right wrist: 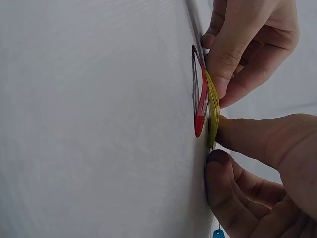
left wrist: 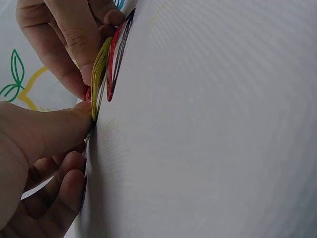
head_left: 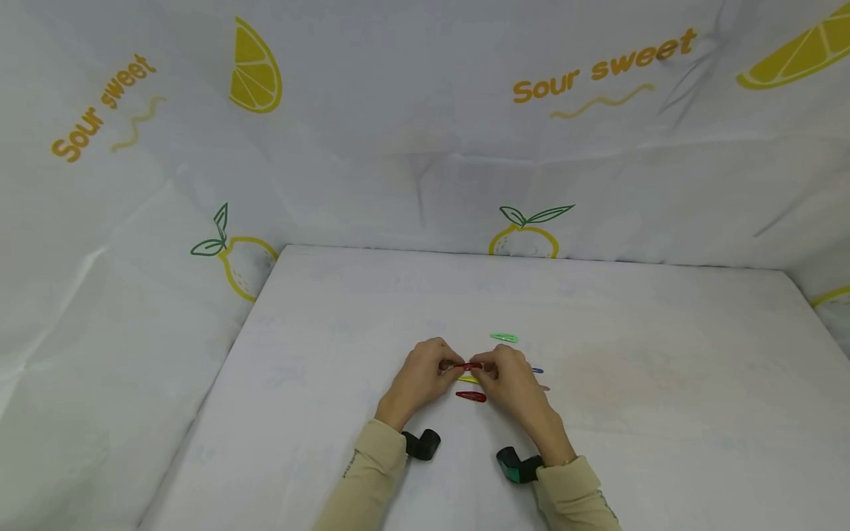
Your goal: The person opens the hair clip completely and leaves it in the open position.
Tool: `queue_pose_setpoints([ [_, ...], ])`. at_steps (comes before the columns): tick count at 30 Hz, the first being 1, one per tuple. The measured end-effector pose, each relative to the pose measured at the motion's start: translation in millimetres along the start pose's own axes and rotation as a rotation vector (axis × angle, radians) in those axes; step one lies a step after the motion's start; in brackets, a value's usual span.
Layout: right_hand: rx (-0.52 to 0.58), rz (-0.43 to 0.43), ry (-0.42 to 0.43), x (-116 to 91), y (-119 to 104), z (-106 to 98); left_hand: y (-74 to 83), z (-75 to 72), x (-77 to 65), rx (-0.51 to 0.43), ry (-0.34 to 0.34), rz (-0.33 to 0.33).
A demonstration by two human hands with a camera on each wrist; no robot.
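Near the table's front middle, both hands pinch a red hair clip (head_left: 468, 366) between their fingertips, the left hand (head_left: 421, 371) at its left end and the right hand (head_left: 511, 375) at its right end. Just on the near side lies a yellow hair clip (head_left: 468, 379), with a second red hair clip (head_left: 471, 397) closer to the person. In both wrist views the yellow clip (left wrist: 100, 77) and second red clip (right wrist: 200, 109) stand in front of the fingertips and mostly hide the held clip.
Beyond the hands lies a green hair clip (head_left: 505, 338). A blue clip (head_left: 538, 370) and a pink clip (head_left: 545, 388) show partly from behind the right hand. The white table (head_left: 664, 332) meets a lemon-printed cloth (head_left: 398, 192) at its back and left.
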State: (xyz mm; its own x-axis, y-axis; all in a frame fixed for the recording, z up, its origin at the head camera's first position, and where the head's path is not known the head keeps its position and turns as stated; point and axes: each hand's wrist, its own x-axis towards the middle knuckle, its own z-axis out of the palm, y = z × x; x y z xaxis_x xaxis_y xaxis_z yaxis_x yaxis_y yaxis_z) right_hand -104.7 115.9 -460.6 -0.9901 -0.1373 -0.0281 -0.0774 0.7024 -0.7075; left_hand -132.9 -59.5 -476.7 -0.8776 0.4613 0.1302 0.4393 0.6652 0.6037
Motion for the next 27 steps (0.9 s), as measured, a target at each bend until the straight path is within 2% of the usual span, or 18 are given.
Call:
queue_pose_setpoints([
  [13,-0.007,-0.027,0.0,0.3,3.3,0.1,1.9,-0.2,-2.4,-0.033,-0.013,-0.031],
  [22,0.009,-0.019,0.033,-1.6,3.3,-1.3,0.5,0.2,-3.0,-0.064,0.028,0.015],
  [27,0.048,-0.05,0.047,-2.7,2.4,-4.2,2.6,-2.1,-3.5,-0.085,0.064,0.04],
])
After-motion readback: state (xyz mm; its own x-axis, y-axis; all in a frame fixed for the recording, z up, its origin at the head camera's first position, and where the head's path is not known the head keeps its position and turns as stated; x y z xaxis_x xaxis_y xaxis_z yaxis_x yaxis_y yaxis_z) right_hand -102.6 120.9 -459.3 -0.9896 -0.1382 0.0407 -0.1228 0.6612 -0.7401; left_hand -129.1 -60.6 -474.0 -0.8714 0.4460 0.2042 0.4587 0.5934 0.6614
